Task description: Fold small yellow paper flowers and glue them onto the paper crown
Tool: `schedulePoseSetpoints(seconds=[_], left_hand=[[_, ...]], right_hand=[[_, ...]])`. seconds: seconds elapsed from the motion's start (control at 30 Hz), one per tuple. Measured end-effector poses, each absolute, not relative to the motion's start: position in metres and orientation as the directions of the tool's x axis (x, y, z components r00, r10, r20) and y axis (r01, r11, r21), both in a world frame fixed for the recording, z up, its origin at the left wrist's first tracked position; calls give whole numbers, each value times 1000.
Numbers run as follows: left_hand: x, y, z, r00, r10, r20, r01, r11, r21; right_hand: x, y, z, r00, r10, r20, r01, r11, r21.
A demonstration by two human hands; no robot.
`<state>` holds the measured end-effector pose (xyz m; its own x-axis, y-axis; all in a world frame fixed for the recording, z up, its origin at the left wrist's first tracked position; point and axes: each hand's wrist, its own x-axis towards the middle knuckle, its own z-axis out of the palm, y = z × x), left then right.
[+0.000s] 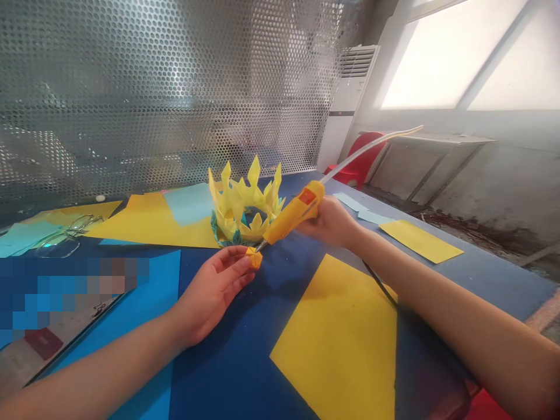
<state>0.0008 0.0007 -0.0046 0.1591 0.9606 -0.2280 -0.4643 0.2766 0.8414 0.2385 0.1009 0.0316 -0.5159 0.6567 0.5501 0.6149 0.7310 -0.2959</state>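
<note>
Perforated metal sheeting (175,87), closely dotted with round holes, is filling the upper left of the frame behind a smooth blue counter (219,361). At the centre, I am keeping the fingers of the left hand (219,289) clamped on a small folded paper piece (254,258), orange-yellow and creased into facets. I am wrapping the right hand (326,219) around a yellow plastic glue gun (291,216); its body is hiding most of those fingers. Its metal nozzle is pointing down at the piece's upper edge, though I cannot tell whether they are touching. From its rear, a translucent glue stick (371,147) is curving toward the upper right.

Just beyond, a pointed yellow paper crown (231,204) is standing on a teal folded base, its lower right partly blocked by the gun. Flat yellow paper (341,338) is lying at lower centre-right, while a dark cable (380,281) is running beneath the right forearm. Thin-framed glasses (59,244) are resting at left among coloured sheets. Blurred blocks are masking the left edge.
</note>
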Motion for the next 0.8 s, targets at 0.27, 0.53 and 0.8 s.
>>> schedulePoseSetpoints(seconds=[0.27,0.53,0.8], left_hand=[[2,-1,-3,159,959,-236,-469,283,837],[1,-1,-2,155,962,-225,-478,272,835],[1,-1,-4,160,962,-222,-478,273,835]], right_hand=[[240,102,31,-534,644,548,614,741,-272],[241,103,31,-552,650,522,633,734,-244],[241,104,31,-557,648,519,634,736,-238]])
